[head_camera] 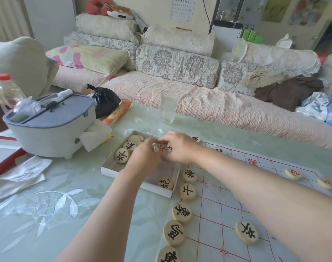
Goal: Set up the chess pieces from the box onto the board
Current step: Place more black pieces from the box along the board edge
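Soft daylight, blurred hands (161, 150) (edges warped)

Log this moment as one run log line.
stage: unloading box | right hand: holds red-lettered piece over box | left hand: touches it, grip unclear | board: black-lettered pieces along left edge

The left forearm (108, 205) and right forearm (256, 186) are bare to the wrists, as are the left hand (142, 157) and right hand (177, 148)

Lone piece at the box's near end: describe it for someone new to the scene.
Find the shallow white box left of the red-lined board. In its near right corner lies one pale disc with a black character. Unlike the black-marked discs beside it on the board, it sits inside the box wall.
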Demonstrator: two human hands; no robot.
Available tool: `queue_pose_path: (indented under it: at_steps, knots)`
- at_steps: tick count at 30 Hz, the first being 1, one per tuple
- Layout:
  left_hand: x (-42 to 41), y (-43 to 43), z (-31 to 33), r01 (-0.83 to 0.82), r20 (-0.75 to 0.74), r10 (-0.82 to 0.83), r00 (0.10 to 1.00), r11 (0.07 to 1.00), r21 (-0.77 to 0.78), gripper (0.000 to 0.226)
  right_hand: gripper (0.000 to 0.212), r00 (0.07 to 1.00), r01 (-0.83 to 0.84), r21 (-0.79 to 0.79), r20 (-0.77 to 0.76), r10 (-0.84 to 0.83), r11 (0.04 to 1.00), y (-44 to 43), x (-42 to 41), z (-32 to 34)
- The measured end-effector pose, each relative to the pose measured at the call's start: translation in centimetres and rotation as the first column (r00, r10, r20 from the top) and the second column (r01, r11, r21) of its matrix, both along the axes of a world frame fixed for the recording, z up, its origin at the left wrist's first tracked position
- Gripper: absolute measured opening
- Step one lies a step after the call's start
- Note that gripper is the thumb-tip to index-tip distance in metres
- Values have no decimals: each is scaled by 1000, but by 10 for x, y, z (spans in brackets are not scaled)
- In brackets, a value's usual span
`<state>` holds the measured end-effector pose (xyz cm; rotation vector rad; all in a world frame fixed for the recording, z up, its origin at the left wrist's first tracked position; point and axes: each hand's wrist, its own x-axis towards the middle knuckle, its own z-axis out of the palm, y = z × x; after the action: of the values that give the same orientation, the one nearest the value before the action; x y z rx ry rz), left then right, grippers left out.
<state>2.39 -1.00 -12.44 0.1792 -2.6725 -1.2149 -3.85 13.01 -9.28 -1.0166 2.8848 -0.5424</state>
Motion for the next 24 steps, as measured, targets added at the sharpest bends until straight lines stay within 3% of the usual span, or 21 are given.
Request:
queue_pose_path:
  at_steps: [3,7,10,15,21,24]
  knots:
    - [0,0,4,-69,-12,71,997,989,129,37,56,1000,-18,-55,-21,17,998,-2,-1,4]
    - [6,-3,10,-152,-35,156,987,984,90,34,52,989,110,163,-114,-92,980,6,-9,2]
    - [9,-5,12,-124,-29,124,992,992,24,39,41,974,214,297,-142,-179,931,10,-13,-5]
    - [5,-4,10,-74,35,74,997,997,10,45,28,959,257,467,-229,-165,846,-3,-8,-8]
    - [5,1,9,-43,89,41,995,999,15,47,56,961,270,466,-180,-208,843,-12,-4,-7]
    - [8,3,11,-23,86,24,996,1000,-15,48,50,965,251,450,-188,-184,857,-12,-1,-11]
